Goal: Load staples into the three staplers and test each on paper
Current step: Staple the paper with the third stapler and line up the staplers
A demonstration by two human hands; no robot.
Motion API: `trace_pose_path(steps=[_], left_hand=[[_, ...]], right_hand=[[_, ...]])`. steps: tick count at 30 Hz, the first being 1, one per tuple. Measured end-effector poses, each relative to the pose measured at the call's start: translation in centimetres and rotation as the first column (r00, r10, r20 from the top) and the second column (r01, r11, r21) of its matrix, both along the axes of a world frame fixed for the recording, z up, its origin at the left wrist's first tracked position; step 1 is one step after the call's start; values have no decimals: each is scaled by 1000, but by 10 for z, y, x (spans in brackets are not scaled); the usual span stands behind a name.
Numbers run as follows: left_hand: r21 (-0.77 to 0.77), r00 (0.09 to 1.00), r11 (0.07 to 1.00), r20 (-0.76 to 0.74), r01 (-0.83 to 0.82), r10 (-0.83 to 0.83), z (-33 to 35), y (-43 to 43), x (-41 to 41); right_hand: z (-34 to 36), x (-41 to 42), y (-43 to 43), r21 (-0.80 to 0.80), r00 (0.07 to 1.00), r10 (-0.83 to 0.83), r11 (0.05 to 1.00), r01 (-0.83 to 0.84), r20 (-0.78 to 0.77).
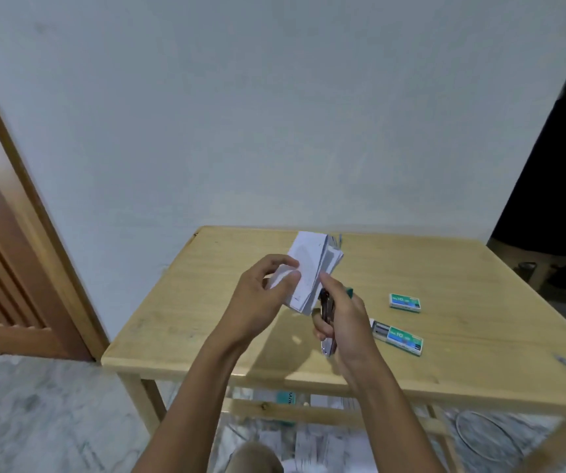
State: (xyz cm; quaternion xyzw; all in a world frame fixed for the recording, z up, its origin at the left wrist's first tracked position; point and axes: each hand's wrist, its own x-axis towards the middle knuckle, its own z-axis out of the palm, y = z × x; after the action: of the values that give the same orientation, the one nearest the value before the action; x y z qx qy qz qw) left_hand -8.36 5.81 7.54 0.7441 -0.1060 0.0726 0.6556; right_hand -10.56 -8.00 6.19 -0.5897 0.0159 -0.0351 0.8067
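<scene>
Near the middle of the frame, above the light wooden desk (462, 302), the left hand (261, 295) pinched a folded wad of paper (308, 271) between thumb and curled fingers, holding it up off the surface with its upper end tilted toward the top right. The lower right edge of the sheets fanned out slightly and met the nose of the stapler (327, 322) just below it. The right hand (343, 315) was wrapped round that stapler, fingers curled about its dark and silver body, whose metal tail stuck out below the fist. A small green piece showed behind the knuckles; whether it belonged to the stapler could not be told.

To the right of the hands, two green staple boxes lay on the desk. The far staple box (405, 302) was closed. The near staple box (398, 337), lower in the frame and just beside the right wrist, had its inner tray slid partly out on the left, with grey staples showing.

A plain pale wall (274, 114) filled the upper frame, a brown wooden door (8, 268) stood at the left edge, and a marbled floor (35, 421) lay at lower left.
</scene>
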Motion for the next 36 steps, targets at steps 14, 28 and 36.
trace_pose_path(steps=[14,28,36], left_hand=[[-403,983,915,-175,-19,-57,-21,-17,-29],[-305,978,931,-2,-200,210,-14,-41,-49],[-260,984,956,71,-138,162,-12,-39,-52]], right_hand=[[-7,-9,-9,-59,983,-181,982,181,7],[-24,-11,-5,33,970,215,975,-220,110],[-26,-10,-5,50,984,154,986,-159,94]])
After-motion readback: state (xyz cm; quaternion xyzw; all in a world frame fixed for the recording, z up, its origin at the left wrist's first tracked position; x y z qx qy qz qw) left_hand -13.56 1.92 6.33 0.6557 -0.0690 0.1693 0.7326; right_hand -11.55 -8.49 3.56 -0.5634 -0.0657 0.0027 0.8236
